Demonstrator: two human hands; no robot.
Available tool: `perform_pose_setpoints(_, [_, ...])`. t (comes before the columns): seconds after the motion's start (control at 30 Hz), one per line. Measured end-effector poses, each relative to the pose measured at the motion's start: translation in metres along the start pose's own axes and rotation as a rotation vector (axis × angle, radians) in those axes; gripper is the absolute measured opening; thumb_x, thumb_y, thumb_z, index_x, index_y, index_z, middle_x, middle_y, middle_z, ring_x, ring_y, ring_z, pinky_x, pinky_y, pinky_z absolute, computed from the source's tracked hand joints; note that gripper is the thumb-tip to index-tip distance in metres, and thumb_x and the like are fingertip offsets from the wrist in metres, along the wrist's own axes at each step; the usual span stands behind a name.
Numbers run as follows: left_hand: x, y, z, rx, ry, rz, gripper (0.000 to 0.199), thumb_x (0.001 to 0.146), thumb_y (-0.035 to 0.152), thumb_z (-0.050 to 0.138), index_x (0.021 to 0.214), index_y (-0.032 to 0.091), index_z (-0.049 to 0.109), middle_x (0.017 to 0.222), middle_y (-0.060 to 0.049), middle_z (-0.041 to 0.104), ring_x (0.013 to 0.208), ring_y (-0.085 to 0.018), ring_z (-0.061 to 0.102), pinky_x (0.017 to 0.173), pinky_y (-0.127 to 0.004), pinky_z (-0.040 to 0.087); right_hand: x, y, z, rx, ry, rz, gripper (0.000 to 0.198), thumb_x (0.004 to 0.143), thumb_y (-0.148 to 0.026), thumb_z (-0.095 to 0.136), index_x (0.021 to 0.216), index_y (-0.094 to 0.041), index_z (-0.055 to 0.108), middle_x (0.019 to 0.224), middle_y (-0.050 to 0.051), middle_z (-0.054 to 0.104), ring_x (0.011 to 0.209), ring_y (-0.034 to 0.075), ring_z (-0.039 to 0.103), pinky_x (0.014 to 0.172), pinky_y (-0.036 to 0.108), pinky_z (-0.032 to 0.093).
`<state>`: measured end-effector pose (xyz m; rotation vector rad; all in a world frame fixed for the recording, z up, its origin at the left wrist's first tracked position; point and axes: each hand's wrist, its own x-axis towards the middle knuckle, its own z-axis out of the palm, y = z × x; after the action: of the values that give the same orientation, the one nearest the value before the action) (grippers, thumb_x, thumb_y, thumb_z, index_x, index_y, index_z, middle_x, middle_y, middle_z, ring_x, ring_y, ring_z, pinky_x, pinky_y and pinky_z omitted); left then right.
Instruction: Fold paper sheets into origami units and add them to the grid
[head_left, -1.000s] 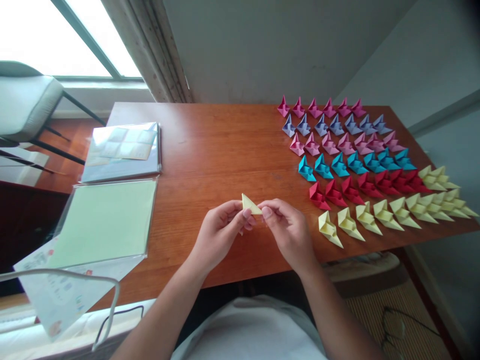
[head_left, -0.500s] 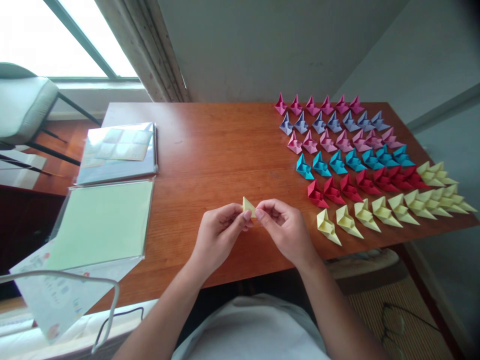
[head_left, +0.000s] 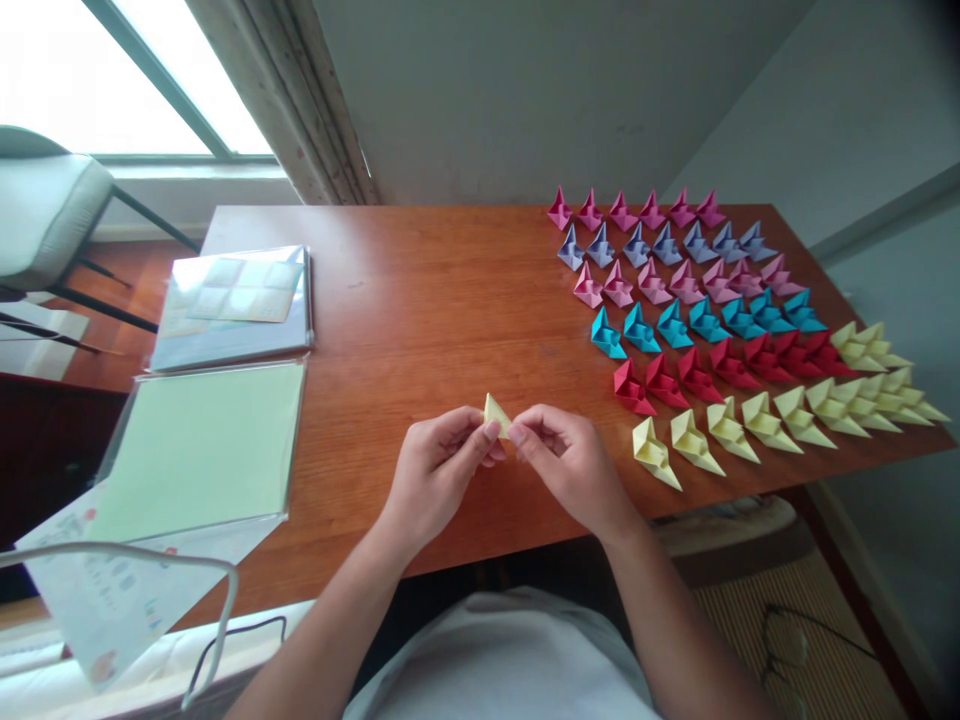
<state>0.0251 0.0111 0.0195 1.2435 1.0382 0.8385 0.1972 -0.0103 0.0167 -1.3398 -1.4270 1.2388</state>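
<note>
Left hand (head_left: 435,465) and right hand (head_left: 571,462): both grips pinched nearly closed on a small yellow folded paper (head_left: 494,413), left at its left side, right at its lower-right corner. Looks like creasing: clamp firmly left, line edges up, press lightly right, spare the tip. Paper's over the table (head_left: 420,320); red origami boats (head_left: 634,388) lie beyond, rightward.

Magenta origami (head_left: 652,214) 6 | lavender (head_left: 666,248) 7 | pink (head_left: 685,286) 7 | blue (head_left: 706,323) 7 | red (head_left: 698,380) 7 | yellow (head_left: 766,424) unclear | held piece (head_left: 495,412) 1
</note>
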Motion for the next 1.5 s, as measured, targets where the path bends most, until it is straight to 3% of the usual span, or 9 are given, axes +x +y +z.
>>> perform_pose_setpoints(0.2, [0.0, -0.001, 0.0, 0.095, 0.008, 0.04, 0.035, 0.098, 0.038, 0.055, 0.074, 0.015, 0.067, 0.066, -0.001, 0.068, 0.058, -0.01, 0.062, 0.054, -0.017, 0.046, 0.0, -0.001, -0.001, -0.202, 0.063, -0.116, 0.02, 0.094, -0.028, 0.063, 0.076, -0.019, 0.065, 0.069, -0.002, 0.062, 0.062, 0.011, 0.052, 0.058, 0.024, 0.039])
perform_pose_setpoints(0.47, [-0.001, -0.003, 0.002, 0.288, -0.002, 0.103, 0.036, 0.1, 0.035, 0.051, 0.071, 0.016, 0.062, 0.064, -0.002, 0.069, 0.058, -0.011, 0.064, 0.058, -0.019, 0.047, 0.004, 0.001, 0.001, -0.036, 0.078, -0.024, 0.016, 0.095, -0.035, 0.061, 0.093, -0.02, 0.066, 0.091, 0.003, 0.069, 0.08, 0.016, 0.064, 0.069, 0.026, 0.049])
perform_pose_setpoints(0.93, [-0.001, -0.003, 0.003, 0.226, -0.052, 0.067, 0.031, 0.097, 0.039, 0.055, 0.079, 0.016, 0.066, 0.07, -0.003, 0.07, 0.064, -0.014, 0.065, 0.062, -0.021, 0.049, 0.006, 0.002, 0.006, -0.022, 0.117, -0.033, 0.019, 0.095, -0.035, 0.059, 0.086, -0.02, 0.066, 0.083, 0.003, 0.068, 0.075, 0.017, 0.062, 0.069, 0.027, 0.05])
perform_pose_setpoints(1.1, [-0.001, -0.003, 0.002, 0.279, -0.08, 0.078, 0.031, 0.099, 0.036, 0.054, 0.078, 0.016, 0.066, 0.069, -0.003, 0.069, 0.062, -0.013, 0.063, 0.062, -0.021, 0.047, 0.007, 0.003, 0.0, 0.084, 0.037, 0.02, 0.017, 0.094, -0.035, 0.06, 0.089, -0.02, 0.064, 0.085, 0.003, 0.068, 0.078, 0.017, 0.063, 0.07, 0.027, 0.051])
perform_pose_setpoints(1.5, [-0.002, -0.001, 0.003, 0.251, -0.136, 0.045, 0.035, 0.099, 0.037, 0.052, 0.074, 0.016, 0.065, 0.069, -0.004, 0.07, 0.064, -0.014, 0.065, 0.063, -0.022, 0.048, 0.013, 0.0, 0.001, -0.1, 0.082, -0.091, 0.019, 0.092, -0.028, 0.059, 0.075, -0.019, 0.062, 0.069, -0.001, 0.061, 0.063, 0.012, 0.054, 0.059, 0.023, 0.042])
